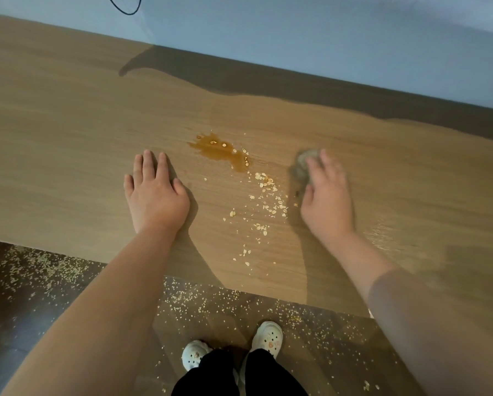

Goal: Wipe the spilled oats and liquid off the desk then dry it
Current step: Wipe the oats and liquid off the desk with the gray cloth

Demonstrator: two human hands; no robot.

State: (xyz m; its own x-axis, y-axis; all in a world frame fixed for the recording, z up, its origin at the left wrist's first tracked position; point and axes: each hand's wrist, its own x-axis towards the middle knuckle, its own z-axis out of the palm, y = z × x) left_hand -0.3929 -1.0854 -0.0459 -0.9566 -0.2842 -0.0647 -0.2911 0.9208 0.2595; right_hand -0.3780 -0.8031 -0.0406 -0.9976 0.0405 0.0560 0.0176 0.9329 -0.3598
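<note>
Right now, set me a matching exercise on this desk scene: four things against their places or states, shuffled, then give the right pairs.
1 left hand
2 right hand
3 liquid
4 shoes

A amber, pooled between the hands
B on the floor
C flat on the desk, holding nothing
D on a grey cloth

Pairs: 1-C, 2-D, 3-A, 4-B

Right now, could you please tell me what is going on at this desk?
A person stands at a wooden desk with an amber puddle of liquid between their hands and oats trailing from it toward the near edge. The left hand lies flat on the desk left of the spill. The right hand, blurred, presses a grey cloth to its right. The spill looks unwiped, and more oats lie on the floor.
</note>
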